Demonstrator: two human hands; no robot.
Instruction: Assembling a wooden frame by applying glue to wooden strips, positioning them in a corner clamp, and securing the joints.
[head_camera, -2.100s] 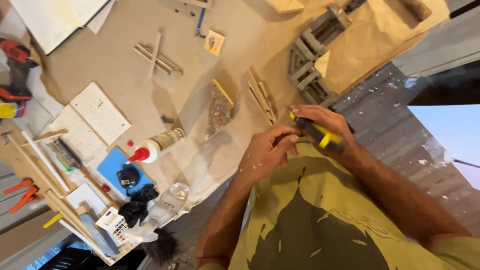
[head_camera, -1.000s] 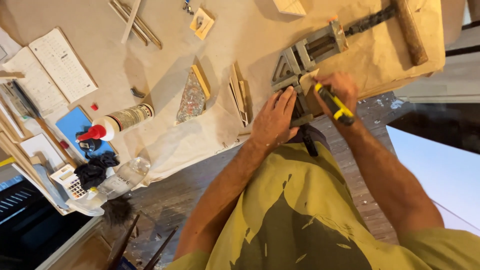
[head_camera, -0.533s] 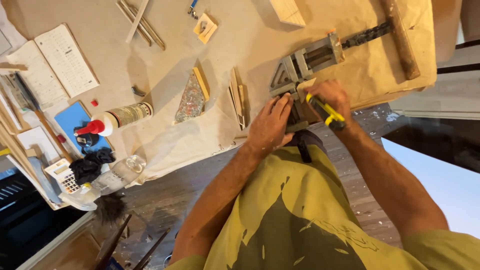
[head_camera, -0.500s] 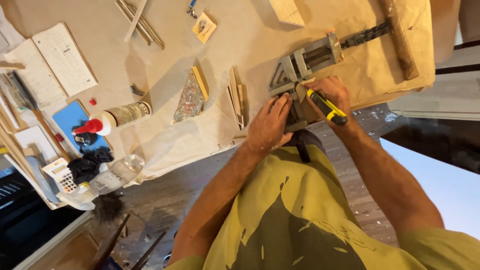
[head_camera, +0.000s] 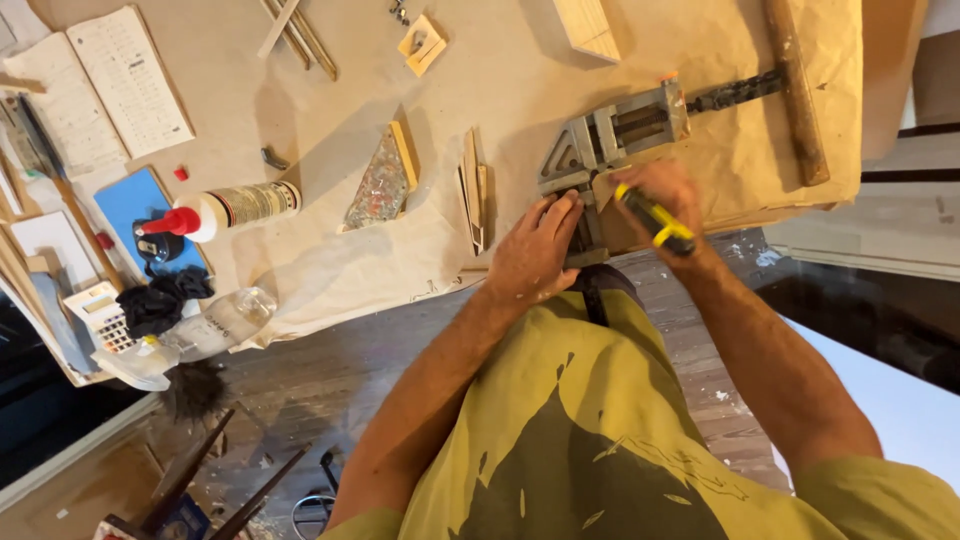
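Observation:
A grey metal corner clamp (head_camera: 610, 140) lies on the paper-covered bench (head_camera: 500, 70). My left hand (head_camera: 535, 250) rests flat on the clamp's near arm, fingers pressing down beside the corner. My right hand (head_camera: 665, 205) is closed around a yellow-and-black handled tool (head_camera: 652, 218), its tip at the clamp's corner, where a small wooden piece sits. The tool's working end is hidden under my fingers.
A glue bottle with a red cap (head_camera: 225, 210) lies on its side at left. A triangular mosaic piece (head_camera: 380, 185) and thin wood strips (head_camera: 472, 190) lie mid-bench. A wooden mallet handle (head_camera: 795, 90) sits far right. Papers (head_camera: 130, 80), a calculator (head_camera: 100, 315) and a blue pad (head_camera: 135, 200) crowd the left.
My hands moved from in front of my body to the corner clamp. The left hand settled on the clamp's arm, and the right hand brought the yellow tool to its corner.

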